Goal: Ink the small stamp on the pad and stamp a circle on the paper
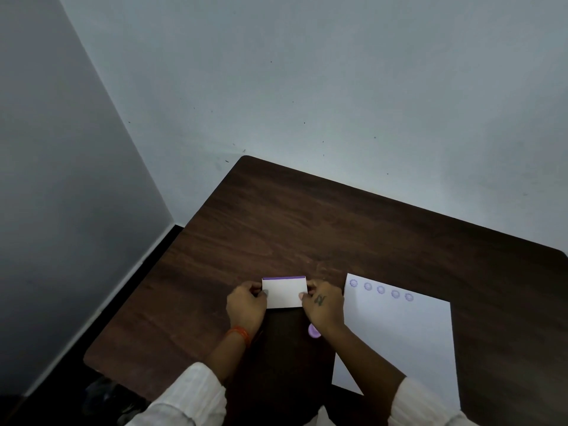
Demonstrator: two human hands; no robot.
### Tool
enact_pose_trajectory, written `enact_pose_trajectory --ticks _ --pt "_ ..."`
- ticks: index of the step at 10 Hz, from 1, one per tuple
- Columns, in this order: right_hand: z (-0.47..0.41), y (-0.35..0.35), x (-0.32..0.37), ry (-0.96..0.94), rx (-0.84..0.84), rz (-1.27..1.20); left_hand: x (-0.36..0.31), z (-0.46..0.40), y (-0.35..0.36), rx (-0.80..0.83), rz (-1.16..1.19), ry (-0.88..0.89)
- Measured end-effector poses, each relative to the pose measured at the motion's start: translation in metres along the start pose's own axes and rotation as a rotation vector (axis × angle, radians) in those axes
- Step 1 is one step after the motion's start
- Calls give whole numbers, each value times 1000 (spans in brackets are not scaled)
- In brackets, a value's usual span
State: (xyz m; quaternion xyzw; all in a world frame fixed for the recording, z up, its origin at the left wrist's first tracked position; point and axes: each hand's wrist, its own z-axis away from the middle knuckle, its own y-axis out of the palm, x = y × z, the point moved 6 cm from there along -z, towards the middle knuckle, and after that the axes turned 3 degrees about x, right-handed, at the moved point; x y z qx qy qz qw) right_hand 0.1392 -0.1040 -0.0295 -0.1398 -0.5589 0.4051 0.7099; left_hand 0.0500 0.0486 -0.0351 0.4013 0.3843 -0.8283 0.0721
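Note:
A white rectangular ink pad case (pixel 284 293) with a purple strip along its far edge lies on the dark wooden table (pixel 307 226). My left hand (pixel 246 304) grips its left end and my right hand (pixel 322 305) grips its right end. A small purple round stamp (pixel 313 331) lies on the table just under my right wrist, partly hidden by it. To the right lies a white sheet of paper (pixel 399 342) with a row of several purple circle prints (pixel 381 289) along its top edge.
The table stands in a corner against pale walls. Its left edge (pixel 138 287) drops to a dark floor. An orange band is on my left wrist (pixel 238 333).

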Motion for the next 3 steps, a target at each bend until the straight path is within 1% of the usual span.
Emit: enact_pose_trajectory --ticks 1,2,3 --pt "-3 0 2 -22 27 24 1 0 -1 1 17 -1" --pt "-4 -8 5 -43 14 39 0 1 -5 -4 68 -19" --pt "-1 -24 12 -113 -135 31 -13 6 -10 -92 52 105"
